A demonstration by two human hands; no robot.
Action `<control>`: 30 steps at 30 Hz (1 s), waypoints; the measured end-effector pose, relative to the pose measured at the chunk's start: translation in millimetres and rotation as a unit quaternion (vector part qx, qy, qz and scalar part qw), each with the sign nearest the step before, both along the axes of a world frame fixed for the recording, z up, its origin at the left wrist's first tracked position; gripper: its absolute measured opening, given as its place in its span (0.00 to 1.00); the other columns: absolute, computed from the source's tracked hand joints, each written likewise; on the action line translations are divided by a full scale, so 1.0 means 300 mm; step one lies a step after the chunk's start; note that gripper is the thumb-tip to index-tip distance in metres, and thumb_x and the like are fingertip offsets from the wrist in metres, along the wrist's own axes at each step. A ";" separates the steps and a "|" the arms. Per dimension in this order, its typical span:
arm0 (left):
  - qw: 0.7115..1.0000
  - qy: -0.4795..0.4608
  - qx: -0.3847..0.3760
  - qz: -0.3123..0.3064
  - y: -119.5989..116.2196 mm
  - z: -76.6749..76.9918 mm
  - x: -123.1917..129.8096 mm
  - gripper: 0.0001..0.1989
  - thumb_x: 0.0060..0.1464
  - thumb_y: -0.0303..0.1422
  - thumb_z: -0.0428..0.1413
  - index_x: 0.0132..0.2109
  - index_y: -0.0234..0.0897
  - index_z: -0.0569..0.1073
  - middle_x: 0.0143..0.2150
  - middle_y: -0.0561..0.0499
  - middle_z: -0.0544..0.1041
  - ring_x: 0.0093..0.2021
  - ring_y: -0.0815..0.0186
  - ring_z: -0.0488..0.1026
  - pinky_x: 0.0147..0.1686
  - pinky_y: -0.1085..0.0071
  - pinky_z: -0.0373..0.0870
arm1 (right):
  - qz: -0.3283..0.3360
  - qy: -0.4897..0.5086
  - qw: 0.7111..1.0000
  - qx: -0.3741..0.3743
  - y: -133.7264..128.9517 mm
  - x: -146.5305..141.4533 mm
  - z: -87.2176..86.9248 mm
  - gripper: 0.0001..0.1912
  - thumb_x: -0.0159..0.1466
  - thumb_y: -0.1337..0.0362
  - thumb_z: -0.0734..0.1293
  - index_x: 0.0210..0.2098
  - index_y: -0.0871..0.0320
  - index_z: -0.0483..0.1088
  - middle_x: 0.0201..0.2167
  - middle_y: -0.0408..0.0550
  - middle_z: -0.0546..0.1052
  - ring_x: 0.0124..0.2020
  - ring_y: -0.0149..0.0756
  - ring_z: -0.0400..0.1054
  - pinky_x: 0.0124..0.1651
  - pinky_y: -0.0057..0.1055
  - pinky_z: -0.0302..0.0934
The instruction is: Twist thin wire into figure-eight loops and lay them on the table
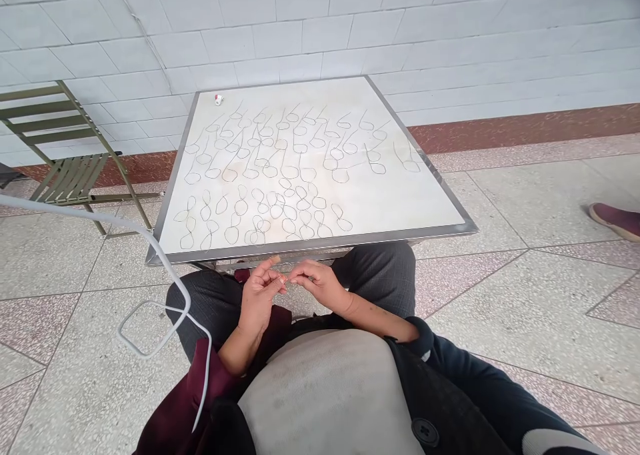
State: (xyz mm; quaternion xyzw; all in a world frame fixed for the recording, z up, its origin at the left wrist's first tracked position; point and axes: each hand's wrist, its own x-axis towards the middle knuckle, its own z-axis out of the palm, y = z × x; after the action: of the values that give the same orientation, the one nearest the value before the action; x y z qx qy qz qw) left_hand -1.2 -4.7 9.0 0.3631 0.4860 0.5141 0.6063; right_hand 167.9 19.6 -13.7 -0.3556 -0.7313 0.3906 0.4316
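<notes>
My left hand and my right hand meet over my lap, just off the table's near edge. Thumb and forefinger of each are pinched together, the fingertips almost touching. Whatever sits between them is too small and thin to make out. Beyond the hands stands a low table with a pale top and grey edging. Many thin dark wire pieces lie on it. Towards the back are single loops with straight tails; towards the front are figure-eight double loops.
A white cable hangs in front at the left. A slatted folding chair stands left of the table. On its far left corner sits a small white and red object. Someone's shoe shows at the right. A white wall is behind.
</notes>
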 end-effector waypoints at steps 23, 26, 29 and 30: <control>0.994 -0.031 -0.101 -0.022 0.013 0.003 0.021 0.30 0.43 0.31 0.65 0.55 0.32 0.69 0.27 0.56 0.73 0.25 0.73 0.68 0.29 0.75 0.65 | 0.057 0.155 0.951 -0.261 0.007 -0.026 -0.042 0.15 0.65 0.51 0.63 0.33 0.56 0.67 0.29 0.41 0.66 0.32 0.31 0.60 0.40 0.30 0.58; 0.998 0.031 -0.052 -0.012 0.011 0.002 0.015 0.30 0.47 0.31 0.63 0.57 0.34 0.67 0.27 0.57 0.72 0.26 0.72 0.68 0.31 0.74 0.66 | 0.067 0.165 0.943 -0.281 0.007 -0.028 -0.031 0.16 0.65 0.49 0.63 0.34 0.56 0.67 0.31 0.43 0.68 0.32 0.31 0.62 0.40 0.31 0.60; 0.992 0.124 0.001 -0.022 0.008 0.010 0.009 0.30 0.49 0.31 0.61 0.60 0.35 0.66 0.28 0.56 0.73 0.27 0.71 0.68 0.33 0.72 0.66 | 0.069 0.161 0.936 -0.305 0.013 -0.022 -0.014 0.18 0.65 0.48 0.61 0.35 0.57 0.68 0.32 0.44 0.69 0.34 0.32 0.64 0.40 0.32 0.62; 0.989 0.148 0.013 -0.027 0.007 0.015 0.008 0.29 0.49 0.31 0.60 0.60 0.35 0.66 0.29 0.56 0.73 0.27 0.71 0.68 0.33 0.72 0.65 | 0.069 0.162 0.934 -0.312 0.016 -0.018 -0.010 0.17 0.65 0.48 0.61 0.36 0.57 0.68 0.33 0.44 0.69 0.35 0.32 0.64 0.40 0.32 0.62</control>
State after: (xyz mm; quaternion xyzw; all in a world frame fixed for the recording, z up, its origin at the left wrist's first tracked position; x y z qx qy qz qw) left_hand 1.3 -2.6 13.4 0.4561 0.5538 0.4446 0.5362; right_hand 162.4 24.2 -16.7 -0.3531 -0.5156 0.6800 0.3834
